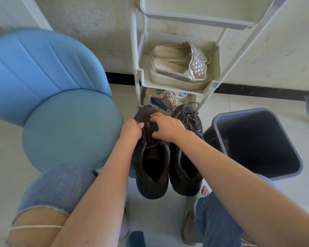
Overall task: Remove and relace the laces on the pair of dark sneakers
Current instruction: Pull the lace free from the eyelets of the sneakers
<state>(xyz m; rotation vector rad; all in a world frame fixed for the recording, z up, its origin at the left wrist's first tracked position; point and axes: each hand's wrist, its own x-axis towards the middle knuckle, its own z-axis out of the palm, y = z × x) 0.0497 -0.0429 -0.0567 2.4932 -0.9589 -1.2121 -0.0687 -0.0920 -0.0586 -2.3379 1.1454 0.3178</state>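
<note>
Dark sneakers (151,186) are set together on the floor (239,104); one lace (149,124) is pinched by the left hand (131,130). It is gripped too by the right hand (166,127).

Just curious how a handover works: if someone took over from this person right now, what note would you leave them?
Left hand: pinches the lace on the left sneaker.
Right hand: grips that sneaker's lacing area; what its fingertips hold is hidden.
Right sneaker: right beside it, untouched, laces loose and tangled on top.
Done: unclear how far either lace is out.
Left: finish unlacing, then relace both.
</note>
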